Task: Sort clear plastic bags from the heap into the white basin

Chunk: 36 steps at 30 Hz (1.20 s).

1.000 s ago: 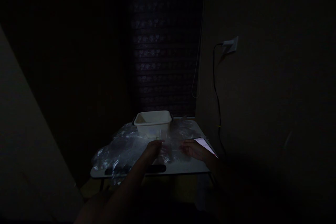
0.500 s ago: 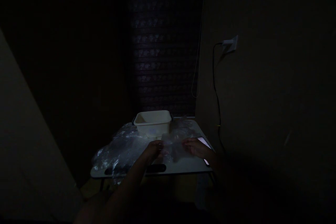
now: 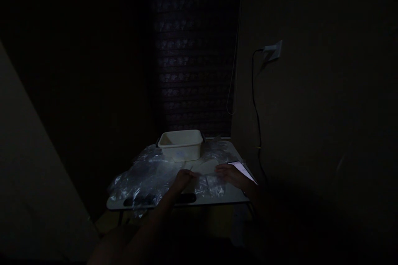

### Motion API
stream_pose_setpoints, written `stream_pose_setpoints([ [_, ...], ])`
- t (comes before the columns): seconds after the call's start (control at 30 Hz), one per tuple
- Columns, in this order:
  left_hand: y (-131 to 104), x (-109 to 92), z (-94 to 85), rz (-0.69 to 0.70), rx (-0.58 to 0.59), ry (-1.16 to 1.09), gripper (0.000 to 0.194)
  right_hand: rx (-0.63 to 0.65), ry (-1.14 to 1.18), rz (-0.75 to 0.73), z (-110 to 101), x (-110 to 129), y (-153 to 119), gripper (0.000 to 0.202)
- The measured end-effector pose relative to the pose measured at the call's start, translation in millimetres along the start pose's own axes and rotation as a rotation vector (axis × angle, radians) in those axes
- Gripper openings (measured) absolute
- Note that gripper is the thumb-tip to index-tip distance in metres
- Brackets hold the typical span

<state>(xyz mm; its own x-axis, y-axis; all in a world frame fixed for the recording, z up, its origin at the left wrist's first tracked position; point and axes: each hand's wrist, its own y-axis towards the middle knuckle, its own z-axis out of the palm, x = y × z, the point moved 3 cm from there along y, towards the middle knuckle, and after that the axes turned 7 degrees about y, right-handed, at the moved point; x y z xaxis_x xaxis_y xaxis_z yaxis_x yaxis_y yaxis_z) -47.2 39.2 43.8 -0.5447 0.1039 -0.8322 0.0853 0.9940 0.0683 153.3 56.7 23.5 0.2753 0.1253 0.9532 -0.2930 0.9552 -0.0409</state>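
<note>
In dim light a small clear plastic bag (image 3: 211, 186) lies flat and low over the front of the white table (image 3: 233, 195). My left hand (image 3: 183, 179) is closed, thumb and finger pinching the bag's left upper edge. On the other side my right hand (image 3: 230, 174) has its fingers curled at the right upper edge, seemingly gripping it; the thumb is hard to make out. Beside that wrist, a phone with a lit screen (image 3: 244, 170) is partly covered by the hand and forearm.
A cream plastic tub (image 3: 182, 152) with dark handles stands at the back of the table. Crumpled clear plastic (image 3: 139, 180) spreads over the left side, more plastic (image 3: 217, 149) behind right. A black cord (image 3: 256, 116) hangs from a wall socket (image 3: 275, 51) at right.
The bag, raised and blurred between my hands before, has come down toward the table and hangs flatter toward the front edge. My left hand has dropped slightly; more of the phone screen shows.
</note>
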Motion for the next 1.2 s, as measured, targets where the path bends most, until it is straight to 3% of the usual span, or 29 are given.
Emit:
stream_pose_setpoints([
  [0.17,-5,3,2.5,0.045,-0.040,0.151,0.028,-0.116,-0.181,-0.186,-8,1,5,0.028],
  [0.33,-23,2,25.7,0.356,0.104,0.777,0.041,-0.291,-0.534,-0.283,-10,1,5,0.027],
  [0.47,-33,7,34.5,0.301,0.099,1.107,0.051,-0.376,-0.789,-0.290,-7,-2,4,0.030],
  [0.6,-40,-1,33.1,0.303,0.149,1.173,0.057,-0.368,-0.860,-0.266,-2,-3,2,0.034],
  [0.7,-44,-7,33.1,0.317,0.184,1.163,0.062,-0.312,-0.984,-0.260,5,0,-2,0.039],
  [0.83,-46,-6,37.0,0.355,0.258,1.162,0.078,-0.082,-1.351,-0.379,29,0,-13,0.044],
  [0.97,-49,-2,39.8,0.453,0.318,1.213,0.092,0.079,-1.522,-0.493,56,-13,-20,0.042],
  [1.07,-52,-2,39.9,0.460,0.352,1.264,0.085,0.166,-1.551,-0.539,71,-26,-23,0.042],
  [1.2,-57,-9,39.9,0.446,0.358,1.284,0.073,0.211,-1.586,-0.480,78,-37,-26,0.050],
])
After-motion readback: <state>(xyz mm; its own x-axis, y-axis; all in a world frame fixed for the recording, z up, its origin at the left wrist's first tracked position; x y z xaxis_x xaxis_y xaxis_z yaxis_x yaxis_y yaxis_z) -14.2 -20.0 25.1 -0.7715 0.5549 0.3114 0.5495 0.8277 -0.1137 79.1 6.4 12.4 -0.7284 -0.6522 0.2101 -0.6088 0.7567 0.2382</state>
